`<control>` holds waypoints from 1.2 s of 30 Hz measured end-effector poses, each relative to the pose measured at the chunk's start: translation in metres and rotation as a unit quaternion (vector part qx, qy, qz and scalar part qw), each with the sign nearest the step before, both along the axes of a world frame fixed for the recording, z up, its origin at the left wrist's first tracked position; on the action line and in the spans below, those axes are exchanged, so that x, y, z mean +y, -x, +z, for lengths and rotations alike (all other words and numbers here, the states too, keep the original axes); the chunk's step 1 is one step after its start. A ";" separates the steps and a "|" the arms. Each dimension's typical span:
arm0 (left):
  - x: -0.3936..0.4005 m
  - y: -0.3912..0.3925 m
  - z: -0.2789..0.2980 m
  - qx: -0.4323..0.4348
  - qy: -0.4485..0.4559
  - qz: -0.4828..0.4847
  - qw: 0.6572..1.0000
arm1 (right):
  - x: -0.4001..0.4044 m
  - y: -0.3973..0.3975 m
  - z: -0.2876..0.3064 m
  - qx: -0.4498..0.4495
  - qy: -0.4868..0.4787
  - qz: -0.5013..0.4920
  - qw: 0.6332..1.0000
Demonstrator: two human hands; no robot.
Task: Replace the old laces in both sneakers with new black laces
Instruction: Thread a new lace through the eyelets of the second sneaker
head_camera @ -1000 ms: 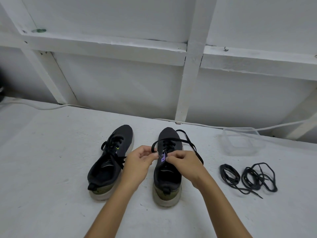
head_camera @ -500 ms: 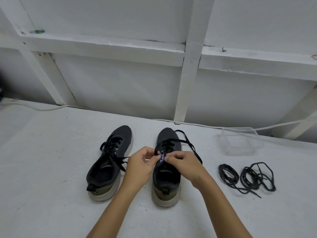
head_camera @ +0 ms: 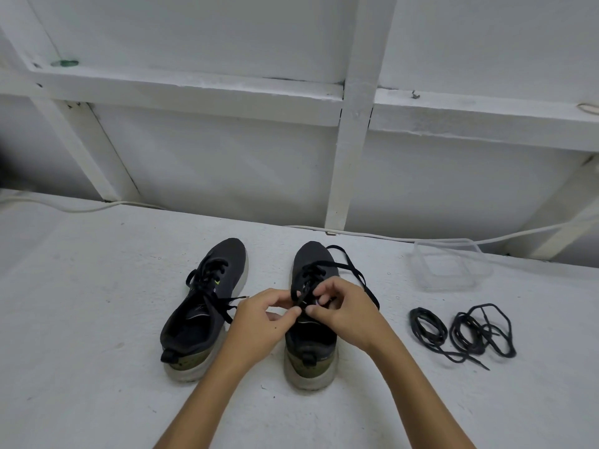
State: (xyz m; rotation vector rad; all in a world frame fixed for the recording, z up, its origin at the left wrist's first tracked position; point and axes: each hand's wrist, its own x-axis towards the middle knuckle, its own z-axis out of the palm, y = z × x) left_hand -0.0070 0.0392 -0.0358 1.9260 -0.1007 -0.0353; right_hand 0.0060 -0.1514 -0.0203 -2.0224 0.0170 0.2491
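Observation:
Two dark sneakers stand side by side on the white surface, toes pointing away from me. The left sneaker (head_camera: pixel 207 306) has its black lace tied loosely. Over the tongue of the right sneaker (head_camera: pixel 312 345), my left hand (head_camera: pixel 262 322) and my right hand (head_camera: pixel 343 312) meet and both pinch its black lace (head_camera: pixel 340 265), which loops out to the right of the shoe. Two coiled bundles of black laces (head_camera: pixel 463 332) lie on the surface to the right of the shoes.
A clear plastic container (head_camera: pixel 450 264) sits behind the coiled laces at the right. A white cable (head_camera: pixel 97 207) runs along the foot of the white framed wall behind the shoes.
Both hands have shifted slightly on the right sneaker's lace, the right hand's fingers lifting and spreading over the tongue. The purple tag seen between the fingers is now hidden.

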 end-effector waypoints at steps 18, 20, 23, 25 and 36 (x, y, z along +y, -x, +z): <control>-0.006 0.007 -0.013 -0.029 0.050 0.030 0.998 | 0.011 0.006 -0.014 -0.181 0.186 0.020 0.965; -0.008 0.010 -0.007 -0.016 0.070 0.035 0.997 | 0.012 0.007 -0.015 -0.179 0.188 0.016 0.966; -0.011 0.010 -0.005 -0.014 0.076 0.049 0.996 | 0.012 0.007 -0.017 -0.184 0.186 0.020 0.965; -0.014 0.010 -0.006 -0.018 0.047 0.064 0.997 | 0.011 0.006 -0.018 -0.191 0.181 0.025 0.964; -0.020 0.009 -0.007 0.003 0.021 0.057 0.998 | 0.010 0.005 -0.015 -0.168 0.183 0.027 0.968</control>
